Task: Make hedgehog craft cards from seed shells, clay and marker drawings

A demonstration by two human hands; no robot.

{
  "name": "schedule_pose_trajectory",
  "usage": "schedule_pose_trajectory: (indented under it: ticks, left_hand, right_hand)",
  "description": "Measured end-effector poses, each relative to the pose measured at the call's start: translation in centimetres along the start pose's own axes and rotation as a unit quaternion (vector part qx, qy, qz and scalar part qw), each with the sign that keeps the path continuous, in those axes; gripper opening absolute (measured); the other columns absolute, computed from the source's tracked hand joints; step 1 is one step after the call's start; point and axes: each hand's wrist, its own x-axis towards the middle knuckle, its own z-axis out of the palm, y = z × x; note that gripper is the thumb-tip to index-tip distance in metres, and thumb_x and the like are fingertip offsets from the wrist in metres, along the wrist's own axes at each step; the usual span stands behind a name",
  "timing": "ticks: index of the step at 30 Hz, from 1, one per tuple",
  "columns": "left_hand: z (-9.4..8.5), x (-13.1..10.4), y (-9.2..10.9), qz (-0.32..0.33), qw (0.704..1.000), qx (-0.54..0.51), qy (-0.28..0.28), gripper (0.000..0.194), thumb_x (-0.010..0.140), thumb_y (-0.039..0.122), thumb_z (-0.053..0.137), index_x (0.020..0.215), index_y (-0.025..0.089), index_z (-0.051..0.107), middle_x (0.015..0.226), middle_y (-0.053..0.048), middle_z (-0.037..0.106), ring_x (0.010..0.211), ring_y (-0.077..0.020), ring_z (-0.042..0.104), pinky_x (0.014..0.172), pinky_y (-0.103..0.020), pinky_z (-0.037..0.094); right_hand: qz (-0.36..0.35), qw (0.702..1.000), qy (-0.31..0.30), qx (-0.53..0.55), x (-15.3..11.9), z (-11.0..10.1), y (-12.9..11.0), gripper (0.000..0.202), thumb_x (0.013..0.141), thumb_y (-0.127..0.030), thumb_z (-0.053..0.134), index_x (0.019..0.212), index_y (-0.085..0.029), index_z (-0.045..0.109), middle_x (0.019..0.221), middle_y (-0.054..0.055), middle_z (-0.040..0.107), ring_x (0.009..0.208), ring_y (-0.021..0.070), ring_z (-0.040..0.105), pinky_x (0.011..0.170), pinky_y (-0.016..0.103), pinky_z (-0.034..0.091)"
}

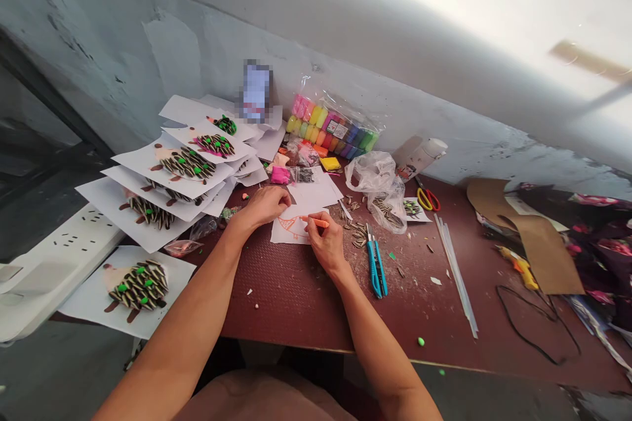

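Observation:
My right hand (326,240) is closed round an orange marker (318,222), its tip at a white sheet of paper (292,238). Orange lines form a rounded outline on that sheet, part of it under my right hand. My left hand (266,204) rests at the sheet's upper left corner, its fingers curled in and pressed down on it; the fingertips are partly hidden. Behind the sheet lies another white paper (313,189). Right of my right hand are scattered striped sunflower seeds (356,235) and a teal utility knife (378,268).
At left are stacked papers with seed hedgehogs (185,164), a loose hedgehog picture (138,284) and a white power strip (59,250). Coloured clay packs (330,128) lean on the wall. Scissors (427,199), glue sticks (457,276) and a yellow glue gun (521,268) lie right.

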Motion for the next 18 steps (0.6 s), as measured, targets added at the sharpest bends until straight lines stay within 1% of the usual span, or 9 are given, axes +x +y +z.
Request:
schedule_pose_trajectory:
  ticks: [4, 12, 18]
  left_hand:
    - [0.07, 0.04, -0.05, 0.0, 1.0, -0.001, 0.002, 0.029, 0.081, 0.013, 0.057, 0.096, 0.018, 0.081, 0.1, -0.008, 0.08, 0.093, -0.0238, 0.072, 0.085, -0.03, 0.053]
    - [0.05, -0.01, 0.05, -0.002, 1.0, 0.0, 0.005, 0.029, 0.081, 0.012, 0.057, 0.096, 0.018, 0.081, 0.101, -0.008, 0.08, 0.095, -0.0242, 0.072, 0.085, -0.031, 0.053]
    - [-0.01, -0.07, 0.08, -0.002, 1.0, 0.0, 0.005, 0.029, 0.081, 0.012, 0.057, 0.096, 0.019, 0.081, 0.1, -0.008, 0.08, 0.093, -0.023, 0.072, 0.085, -0.029, 0.053]
  right_hand:
    - [-0.002, 1.0, -0.009, 0.005, -0.04, -0.03, -0.04, 0.023, 0.093, -0.033, 0.053, 0.088, -0.019, 0.07, 0.072, 0.004, 0.072, 0.058, 0.0153, 0.06, 0.058, 0.026, 0.043]
    - [0.002, 1.0, -0.004, 0.0, 0.01, -0.03, -0.06, 0.023, 0.091, -0.033, 0.052, 0.083, -0.019, 0.069, 0.072, 0.004, 0.072, 0.057, 0.0148, 0.06, 0.058, 0.026, 0.043]
    - [0.008, 1.0, -0.001, 0.016, -0.05, -0.14, -0.24, 0.026, 0.092, -0.036, 0.051, 0.085, -0.019, 0.069, 0.072, 0.004, 0.071, 0.058, 0.0146, 0.06, 0.056, 0.026, 0.043]
